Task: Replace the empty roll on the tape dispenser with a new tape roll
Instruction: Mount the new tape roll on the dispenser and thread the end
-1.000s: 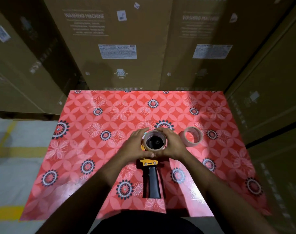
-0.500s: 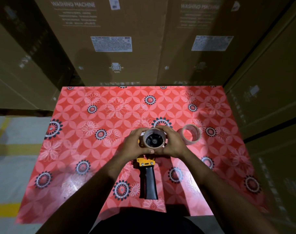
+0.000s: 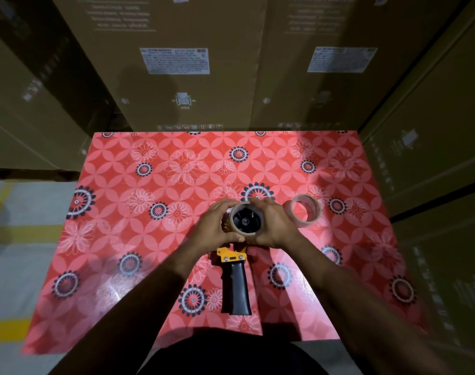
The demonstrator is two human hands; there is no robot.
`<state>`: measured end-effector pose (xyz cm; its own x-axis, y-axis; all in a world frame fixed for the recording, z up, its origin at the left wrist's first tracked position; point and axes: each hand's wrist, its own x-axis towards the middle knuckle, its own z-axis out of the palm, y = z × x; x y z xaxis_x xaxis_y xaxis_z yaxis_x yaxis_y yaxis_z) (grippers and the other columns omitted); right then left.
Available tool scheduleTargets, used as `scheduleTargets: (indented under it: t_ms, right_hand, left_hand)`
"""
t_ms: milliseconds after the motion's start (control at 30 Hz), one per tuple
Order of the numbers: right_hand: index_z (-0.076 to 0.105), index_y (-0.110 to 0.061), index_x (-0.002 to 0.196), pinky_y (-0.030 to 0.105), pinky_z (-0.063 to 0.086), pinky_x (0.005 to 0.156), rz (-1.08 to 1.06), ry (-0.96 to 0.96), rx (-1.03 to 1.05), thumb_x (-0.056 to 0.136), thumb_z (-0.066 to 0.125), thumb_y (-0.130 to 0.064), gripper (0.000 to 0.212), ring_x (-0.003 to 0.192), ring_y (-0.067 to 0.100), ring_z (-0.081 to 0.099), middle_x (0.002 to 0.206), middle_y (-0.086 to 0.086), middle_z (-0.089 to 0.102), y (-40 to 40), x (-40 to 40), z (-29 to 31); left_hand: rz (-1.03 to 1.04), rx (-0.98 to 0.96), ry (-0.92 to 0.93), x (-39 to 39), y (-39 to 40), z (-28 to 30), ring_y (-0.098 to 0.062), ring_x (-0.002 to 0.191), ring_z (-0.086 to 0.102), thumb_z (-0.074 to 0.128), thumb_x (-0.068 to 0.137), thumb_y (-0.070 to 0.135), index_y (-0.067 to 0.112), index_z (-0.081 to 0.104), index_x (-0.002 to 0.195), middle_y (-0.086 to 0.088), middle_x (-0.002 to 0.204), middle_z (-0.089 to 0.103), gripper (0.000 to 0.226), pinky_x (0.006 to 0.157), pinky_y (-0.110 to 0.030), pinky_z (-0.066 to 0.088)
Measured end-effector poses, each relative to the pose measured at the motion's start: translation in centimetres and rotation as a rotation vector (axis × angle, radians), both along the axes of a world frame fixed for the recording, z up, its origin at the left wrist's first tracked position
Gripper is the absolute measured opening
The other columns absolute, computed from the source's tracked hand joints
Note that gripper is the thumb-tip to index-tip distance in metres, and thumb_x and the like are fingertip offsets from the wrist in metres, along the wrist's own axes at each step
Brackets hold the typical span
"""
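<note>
A tape dispenser lies flat on the red flowered table (image 3: 149, 239), its black handle (image 3: 236, 288) pointing toward me and a yellow bracket (image 3: 231, 255) above the handle. A beige roll (image 3: 246, 234) sits around the dispenser's black hub (image 3: 246, 220). My left hand (image 3: 217, 226) grips the roll from the left and my right hand (image 3: 277, 226) from the right, fingers curled over its rim. The dispenser's head is mostly hidden under my hands. A second roll (image 3: 313, 216), pale and translucent, lies loose on the table just right of my right hand.
Tall cardboard boxes (image 3: 190, 63) stand against the table's far edge, and more boxes (image 3: 434, 131) close off the right side. Grey floor with yellow lines (image 3: 20, 253) lies beyond the table's left edge.
Both hands stay on the roll at the dispenser's head. The black hub now shows more fully inside the roll. The second roll and the handle have not moved.
</note>
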<state>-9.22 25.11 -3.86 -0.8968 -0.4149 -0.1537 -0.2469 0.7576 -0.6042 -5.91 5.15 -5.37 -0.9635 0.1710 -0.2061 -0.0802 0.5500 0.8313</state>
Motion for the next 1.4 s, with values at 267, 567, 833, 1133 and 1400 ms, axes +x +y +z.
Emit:
scheduleTargets:
  t_ms: [267,567,833,1133,1400]
  right_hand:
    - [0.055,-0.022,0.128,0.029,0.054,0.082,-0.002,-0.062,0.118,0.056,0.078,-0.059,0.084,0.095,0.024,0.061,0.108,0.007,0.056,-0.8,0.7,-1.8]
    - [0.05,-0.016,0.135,0.029,0.051,0.084,-0.059,-0.084,0.096,0.059,0.083,-0.047,0.089,0.101,0.029,0.062,0.112,0.01,0.057,-0.8,1.6,-2.6]
    - [0.036,-0.016,0.148,0.032,0.05,0.095,-0.025,-0.152,0.165,0.06,0.084,-0.043,0.103,0.122,0.031,0.056,0.134,0.012,0.054,-0.8,1.6,-1.8]
    - [0.06,-0.013,0.124,0.041,0.052,0.087,-0.143,0.112,0.141,0.087,0.062,-0.031,0.041,0.11,0.031,0.05,0.117,0.011,0.055,-2.1,9.0,0.2]
    - [0.055,-0.02,0.128,0.036,0.05,0.076,-0.116,-0.063,0.192,0.097,0.053,-0.045,0.04,0.099,0.031,0.065,0.124,0.008,0.055,-4.4,12.3,-0.1]
  left_hand:
    - [-0.159,-0.241,0.018,-0.6,-0.3,-1.3,-0.02,0.149,0.022,0.092,0.062,0.038,0.02,0.043,0.149,-0.002,0.158,0.037,0.102,0.121,-0.048,0.022]
    - [-0.209,-0.329,-0.048,-0.8,0.6,-1.2,-0.019,0.154,-0.002,0.088,0.068,0.038,0.037,0.04,0.15,0.003,0.168,0.012,0.095,0.121,-0.058,0.011]
    - [-0.174,-0.31,-0.059,-0.3,0.3,-0.7,-0.02,0.154,-0.006,0.087,0.067,0.047,0.025,0.034,0.154,0.001,0.168,0.006,0.105,0.122,-0.055,0.011]
    - [0.037,-0.359,0.356,7.4,-5.3,-0.8,-0.004,0.106,0.044,0.065,0.093,0.026,0.03,0.071,0.109,0.013,0.107,0.06,0.018,0.089,-0.03,0.046]
    - [-0.051,-0.375,0.394,8.7,-5.5,-2.0,-0.004,0.108,0.048,0.071,0.089,0.034,0.025,0.07,0.12,0.011,0.113,0.061,0.032,0.09,-0.023,0.047]
